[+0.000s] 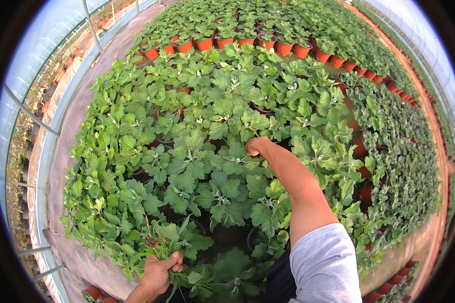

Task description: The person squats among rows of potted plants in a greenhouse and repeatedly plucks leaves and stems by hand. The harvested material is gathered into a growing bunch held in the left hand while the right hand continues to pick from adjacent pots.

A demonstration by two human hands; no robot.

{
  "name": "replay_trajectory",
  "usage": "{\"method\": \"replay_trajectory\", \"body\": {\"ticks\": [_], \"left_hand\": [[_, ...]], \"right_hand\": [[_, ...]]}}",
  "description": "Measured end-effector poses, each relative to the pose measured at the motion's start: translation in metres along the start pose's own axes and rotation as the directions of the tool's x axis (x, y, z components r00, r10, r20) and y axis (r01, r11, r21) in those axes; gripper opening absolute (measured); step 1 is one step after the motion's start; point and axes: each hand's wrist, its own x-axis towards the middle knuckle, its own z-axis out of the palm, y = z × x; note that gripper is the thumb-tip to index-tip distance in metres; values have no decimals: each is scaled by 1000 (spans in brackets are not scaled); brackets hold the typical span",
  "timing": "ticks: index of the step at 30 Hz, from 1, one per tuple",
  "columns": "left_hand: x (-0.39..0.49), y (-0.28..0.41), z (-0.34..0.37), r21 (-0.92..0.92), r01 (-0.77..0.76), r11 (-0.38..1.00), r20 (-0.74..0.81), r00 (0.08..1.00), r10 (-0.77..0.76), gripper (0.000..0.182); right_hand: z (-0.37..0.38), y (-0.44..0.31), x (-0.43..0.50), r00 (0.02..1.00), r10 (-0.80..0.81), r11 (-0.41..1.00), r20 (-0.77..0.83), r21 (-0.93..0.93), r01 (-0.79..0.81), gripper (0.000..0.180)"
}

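My left hand [160,270] is closed around a bunch of pulled weeds [155,242], with grass blades and soil-covered roots sticking out above the fist. Ahead of me, my right hand [254,146] reaches down among the leafy potted plants [222,197], which look like chrysanthemums. Leaves cover its fingertips, so what they touch is hidden. The broad lobed leaves of one plant [233,156] lie just beside that hand. Dark pot rims [253,238] show in the gaps between the leaves near my body.
Rows of orange pots [204,43] with similar plants stand farther ahead. On the right is a dense block of smaller-leaved plants [398,163]. A grey ground strip [70,151] runs along the left, beside the plastic greenhouse wall [34,45] and its metal poles [92,26].
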Motion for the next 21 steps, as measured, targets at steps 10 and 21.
{"method": "replay_trajectory", "body": {"ticks": [10, 21], "left_hand": [[-5, -1, -10, 19, 32, 999, 18, 999, -32, 17], [-7, -7, -21, -22, 41, 999, -16, 999, -42, 11]], "right_hand": [[6, 4, 34, 987, 145, 989, 69, -29, -143, 28], [23, 13, 66, 958, 271, 958, 92, 74, -278, 24]]}}
